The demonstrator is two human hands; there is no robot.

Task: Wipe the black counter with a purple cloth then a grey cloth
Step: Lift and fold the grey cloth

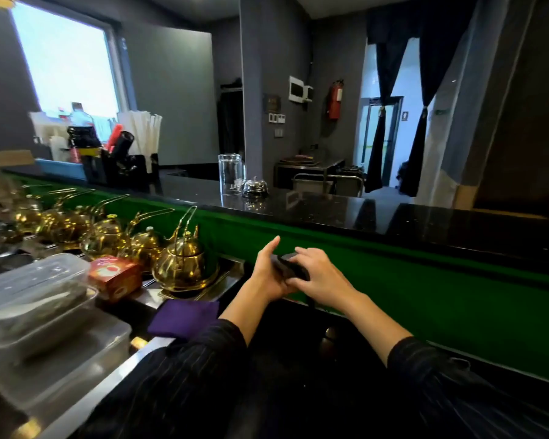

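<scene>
A dark grey cloth (288, 267) is bunched between both my hands, in front of the green panel. My left hand (268, 274) holds it from the left with the thumb raised. My right hand (319, 272) lies over it from the right, fingers curled on it. The purple cloth (184, 316) lies folded on the lower ledge, left of my left forearm, with no hand on it. The glossy black counter (393, 217) runs across the view above the green panel, beyond my hands.
Several brass teapots (181, 258) line the ledge at the left, next to a red box (114, 275) and clear plastic containers (35, 299). On the black counter stand a glass jug (231, 174), a service bell (255, 187) and a caddy of straws (118, 156).
</scene>
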